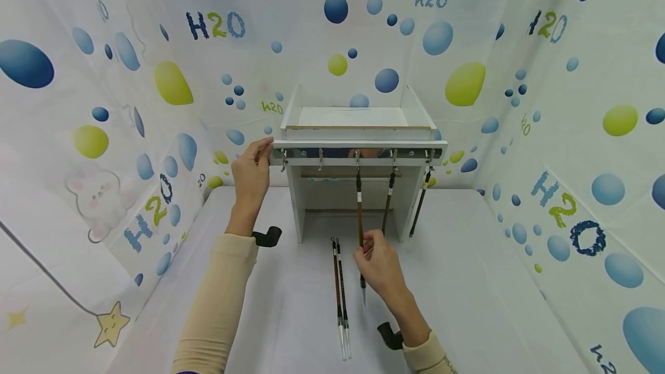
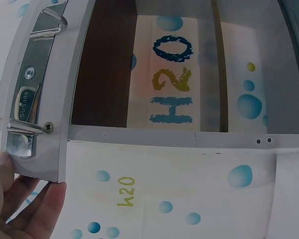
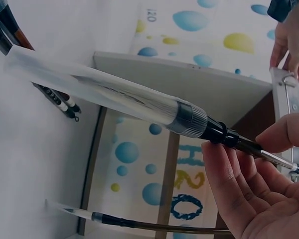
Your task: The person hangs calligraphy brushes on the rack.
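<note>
Hook rail (image 1: 339,153): left end pinched by left hand (image 1: 251,171); brush (image 1: 359,208), tip down beneath middle hook (image 1: 357,156), gripped by right hand's (image 1: 383,264) curled fingers; hanging apparently in hand; seating check, then release, judged needed

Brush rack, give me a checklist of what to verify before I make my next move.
1. Left hand gripping the left end of the rack: ok.
2. Right hand holding the middle brush: ok.
3. Middle brush caught on the middle hook: cannot tell, the join is too small.
4. Clear cap on the middle brush's tip: ok.
5. Two leftmost hooks free: ok.
6. All brushes hung: not ok, two loose brushes lie on the table.
</note>
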### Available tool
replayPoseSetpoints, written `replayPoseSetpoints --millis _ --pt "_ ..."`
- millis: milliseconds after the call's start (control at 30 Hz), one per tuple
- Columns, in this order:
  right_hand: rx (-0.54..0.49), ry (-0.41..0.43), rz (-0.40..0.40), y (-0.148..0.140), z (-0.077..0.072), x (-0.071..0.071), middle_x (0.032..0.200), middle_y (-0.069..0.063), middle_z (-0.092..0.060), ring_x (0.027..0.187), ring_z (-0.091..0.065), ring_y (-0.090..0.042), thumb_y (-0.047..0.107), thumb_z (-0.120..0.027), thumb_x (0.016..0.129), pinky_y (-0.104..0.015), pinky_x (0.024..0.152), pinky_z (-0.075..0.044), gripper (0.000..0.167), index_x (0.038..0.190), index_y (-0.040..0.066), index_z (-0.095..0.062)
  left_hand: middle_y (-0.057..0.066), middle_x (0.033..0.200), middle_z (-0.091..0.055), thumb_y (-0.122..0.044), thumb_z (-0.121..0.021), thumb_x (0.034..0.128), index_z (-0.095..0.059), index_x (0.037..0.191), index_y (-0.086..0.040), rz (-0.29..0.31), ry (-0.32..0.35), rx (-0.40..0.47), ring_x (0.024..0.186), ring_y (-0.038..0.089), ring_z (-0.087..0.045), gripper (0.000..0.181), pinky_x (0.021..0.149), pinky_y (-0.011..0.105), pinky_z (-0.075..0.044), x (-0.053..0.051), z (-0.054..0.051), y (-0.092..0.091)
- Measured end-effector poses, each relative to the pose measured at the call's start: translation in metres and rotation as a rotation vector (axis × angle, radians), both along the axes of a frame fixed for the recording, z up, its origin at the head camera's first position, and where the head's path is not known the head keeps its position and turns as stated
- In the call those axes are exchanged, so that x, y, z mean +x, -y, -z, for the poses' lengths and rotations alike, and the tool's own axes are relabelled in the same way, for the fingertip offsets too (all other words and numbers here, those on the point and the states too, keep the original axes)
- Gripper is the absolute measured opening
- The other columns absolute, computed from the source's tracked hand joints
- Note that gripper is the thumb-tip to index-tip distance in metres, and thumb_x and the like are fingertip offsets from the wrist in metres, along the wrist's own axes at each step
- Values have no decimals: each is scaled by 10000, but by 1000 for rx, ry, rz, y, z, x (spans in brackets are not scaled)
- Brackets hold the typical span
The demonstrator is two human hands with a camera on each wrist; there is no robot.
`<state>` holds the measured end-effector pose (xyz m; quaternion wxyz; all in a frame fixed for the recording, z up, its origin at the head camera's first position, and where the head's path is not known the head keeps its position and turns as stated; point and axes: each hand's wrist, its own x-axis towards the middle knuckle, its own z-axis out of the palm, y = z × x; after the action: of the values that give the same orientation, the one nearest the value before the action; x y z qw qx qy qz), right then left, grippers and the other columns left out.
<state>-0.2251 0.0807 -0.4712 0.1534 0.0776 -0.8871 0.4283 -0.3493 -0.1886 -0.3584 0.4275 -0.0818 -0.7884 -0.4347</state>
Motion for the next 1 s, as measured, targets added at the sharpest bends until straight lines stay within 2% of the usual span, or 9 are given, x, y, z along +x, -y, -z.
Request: replayPoseSetpoints --millis 733,1000 --pt "7 22 15 0 -3 -6 862 -41 -645 752 -616 -125 128 -627 895 -244 609 -492 267 1144 32 -604 177 834 -743 -138 -609 1004 -730 1184 -48 7 1 -1 590 173 -493 235 537 99 -308 0 0 0" --pt "13 14 13 -1 5 -15 849 -49 -651 740 -619 -137 113 -625 893 -248 612 -496 263 1139 23 -606 191 866 -749 -136 -609 1005 -730 1187 -49 12 3 13 598 167 -497 236 544 96 -319 1 0 -1"
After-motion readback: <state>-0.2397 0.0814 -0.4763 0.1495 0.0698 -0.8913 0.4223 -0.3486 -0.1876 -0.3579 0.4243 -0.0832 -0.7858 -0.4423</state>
